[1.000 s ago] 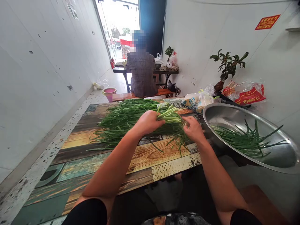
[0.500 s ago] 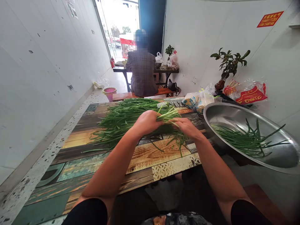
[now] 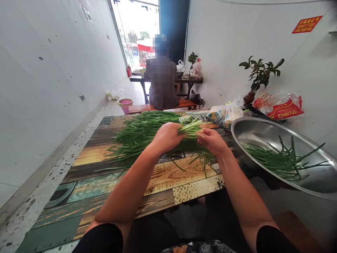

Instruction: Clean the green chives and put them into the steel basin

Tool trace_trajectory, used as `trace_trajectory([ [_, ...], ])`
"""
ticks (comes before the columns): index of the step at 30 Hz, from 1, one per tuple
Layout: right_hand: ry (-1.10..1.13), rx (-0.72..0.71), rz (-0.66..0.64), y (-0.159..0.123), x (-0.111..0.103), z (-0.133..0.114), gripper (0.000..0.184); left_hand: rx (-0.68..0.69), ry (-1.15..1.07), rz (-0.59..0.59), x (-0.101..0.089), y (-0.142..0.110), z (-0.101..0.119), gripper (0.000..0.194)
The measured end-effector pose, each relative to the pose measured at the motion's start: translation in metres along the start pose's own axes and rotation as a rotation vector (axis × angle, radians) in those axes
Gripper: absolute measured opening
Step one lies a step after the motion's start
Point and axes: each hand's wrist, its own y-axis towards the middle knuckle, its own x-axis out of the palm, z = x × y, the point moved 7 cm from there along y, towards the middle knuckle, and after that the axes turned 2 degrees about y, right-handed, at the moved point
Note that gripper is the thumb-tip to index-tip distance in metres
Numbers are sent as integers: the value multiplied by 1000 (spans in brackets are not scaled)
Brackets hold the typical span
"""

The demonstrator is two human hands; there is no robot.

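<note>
A big heap of green chives [image 3: 139,131] lies across the patterned table [image 3: 110,179]. My left hand [image 3: 167,136] is closed around a bunch of these chives, whose pale stem ends stick out to the right. My right hand [image 3: 212,140] sits just right of them, its fingers pinched on the stem ends of the chives. To the right, a wide steel basin [image 3: 313,175] holds several loose chives [image 3: 279,160].
Plastic bags of food [image 3: 225,113] and a red packet [image 3: 283,107] lie beyond the basin, beside a potted plant [image 3: 259,75] at the right wall. Farther off a person [image 3: 162,82] sits on a bench, back turned, at another table. A pink bucket [image 3: 125,104] stands on the floor.
My right hand has moved up and left from the lower chives to the stem ends sticking out of my left hand's bunch. My left hand has stayed put.
</note>
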Motion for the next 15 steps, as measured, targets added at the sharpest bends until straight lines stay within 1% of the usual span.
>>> trace_trajectory([
  [4,227,-52,150,1,1,-4,32,4,-14,24,2,1,5,18],
  [7,308,-58,245,4,-11,-5,37,0,-7,31,3,1,5,18],
  [9,241,-92,286,5,-23,-8,40,-15,1,32,2,1,2,17],
  [11,108,-134,300,5,-32,-11,47,-28,4,34,1,1,0,17],
  [13,-70,-182,341,1,-40,-14,53,-28,1,36,1,1,0,17],
  [15,-285,-254,425,-5,-46,-20,50,-24,-5,28,2,1,1,17],
])
